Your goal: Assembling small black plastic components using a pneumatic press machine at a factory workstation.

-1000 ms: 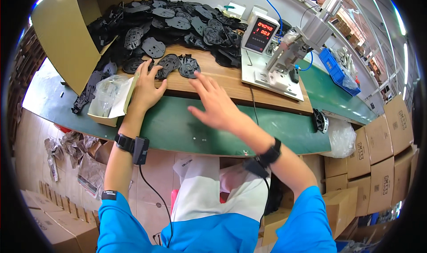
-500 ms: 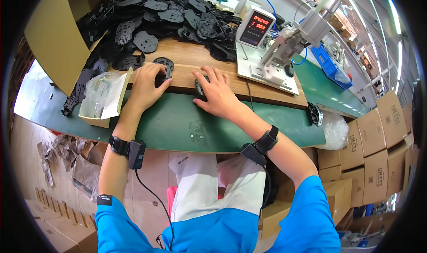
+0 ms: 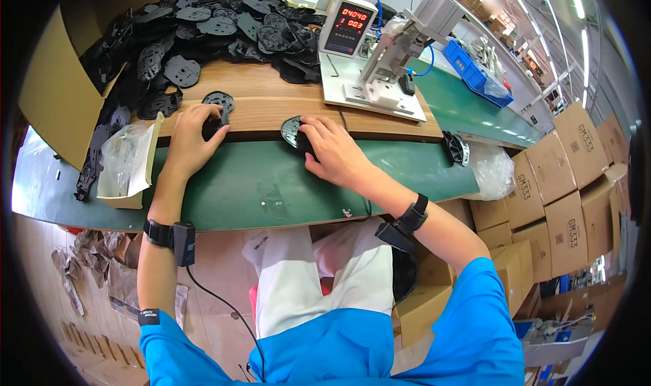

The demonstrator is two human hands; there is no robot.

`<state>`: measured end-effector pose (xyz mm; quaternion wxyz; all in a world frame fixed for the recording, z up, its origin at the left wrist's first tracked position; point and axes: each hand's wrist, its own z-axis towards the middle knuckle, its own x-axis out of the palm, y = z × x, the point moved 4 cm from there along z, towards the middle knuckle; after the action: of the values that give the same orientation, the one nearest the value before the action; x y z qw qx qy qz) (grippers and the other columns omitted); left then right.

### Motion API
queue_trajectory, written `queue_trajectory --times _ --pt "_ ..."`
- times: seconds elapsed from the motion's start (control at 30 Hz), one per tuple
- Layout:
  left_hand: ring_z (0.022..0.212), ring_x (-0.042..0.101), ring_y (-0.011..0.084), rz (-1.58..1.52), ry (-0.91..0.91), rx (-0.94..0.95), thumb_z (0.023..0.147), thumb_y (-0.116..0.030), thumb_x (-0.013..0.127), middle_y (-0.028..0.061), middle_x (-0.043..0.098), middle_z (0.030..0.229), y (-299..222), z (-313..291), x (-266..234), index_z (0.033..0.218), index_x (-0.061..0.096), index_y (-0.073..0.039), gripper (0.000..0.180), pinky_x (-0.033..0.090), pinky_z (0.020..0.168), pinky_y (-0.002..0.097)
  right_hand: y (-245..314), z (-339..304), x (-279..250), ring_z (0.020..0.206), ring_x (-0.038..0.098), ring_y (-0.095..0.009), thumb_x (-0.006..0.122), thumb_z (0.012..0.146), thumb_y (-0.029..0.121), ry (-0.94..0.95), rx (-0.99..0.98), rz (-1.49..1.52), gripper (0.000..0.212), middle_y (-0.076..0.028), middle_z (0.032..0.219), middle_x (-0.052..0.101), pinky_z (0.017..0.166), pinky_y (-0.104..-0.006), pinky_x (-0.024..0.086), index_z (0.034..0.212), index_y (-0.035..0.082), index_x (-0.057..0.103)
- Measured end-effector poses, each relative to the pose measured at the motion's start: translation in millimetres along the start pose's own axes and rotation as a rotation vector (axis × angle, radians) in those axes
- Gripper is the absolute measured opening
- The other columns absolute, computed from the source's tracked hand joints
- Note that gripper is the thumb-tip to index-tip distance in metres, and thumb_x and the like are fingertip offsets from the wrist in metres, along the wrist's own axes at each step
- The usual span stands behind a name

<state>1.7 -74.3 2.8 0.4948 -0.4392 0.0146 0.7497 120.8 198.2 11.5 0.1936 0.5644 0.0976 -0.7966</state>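
My left hand [image 3: 188, 140] curls its fingers and thumb around the near part of a black molded plastic piece [image 3: 220, 101], which lies on the wooden board [image 3: 254, 87]. To its right, my right hand [image 3: 339, 154] grips another black plastic piece [image 3: 291, 131] with a rounded end, at the board's front edge. That piece sticks out to the left of my fingers; the rest of it is under the hand. Behind both hands lies a large heap of similar black plastic pieces [image 3: 217, 25].
A small bench press [image 3: 393, 60] with a lit display box [image 3: 348, 25] stands right of the heap. An open carton [image 3: 57, 87] and a small box with clear bags [image 3: 123, 162] are at left. A blue crate [image 3: 475, 74] and stacked cartons [image 3: 536, 189] are at right.
The whole view has shifted, so the bench sits further left. My right hand has moved right relative to the left one, and more of its piece shows.
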Motion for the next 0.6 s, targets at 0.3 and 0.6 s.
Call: queue_trajectory --times 0.3,0.6 --pt "0.111 0.065 0.0348 -0.072 -0.029 -0.040 0.090 -0.015 0.078 0.0134 0.073 0.113 -1.3 2.8 -1.9 0.110 0.067 -0.001 0.027 0.048 0.098 0.0425 -18.7 -0.4 -28.9 0.105 0.067 -0.040 0.069 0.096 0.016 -0.106 0.022 0.081 0.030 -0.021 0.121 0.065 0.091 -0.0482 0.054 0.118 -0.001 0.058" --pt "0.111 0.065 0.0337 -0.067 -0.019 -0.028 0.087 -0.013 0.079 0.0126 0.073 0.118 -6.7 1.5 0.6 0.103 0.066 -0.001 0.024 0.049 0.099 0.0416 -84.6 -43.4 -95.4 0.105 0.064 -0.046 0.067 0.087 0.002 -0.338 0.373 0.139 0.037 -0.027 0.111 0.064 0.090 -0.0521 0.051 0.122 0.000 0.054"
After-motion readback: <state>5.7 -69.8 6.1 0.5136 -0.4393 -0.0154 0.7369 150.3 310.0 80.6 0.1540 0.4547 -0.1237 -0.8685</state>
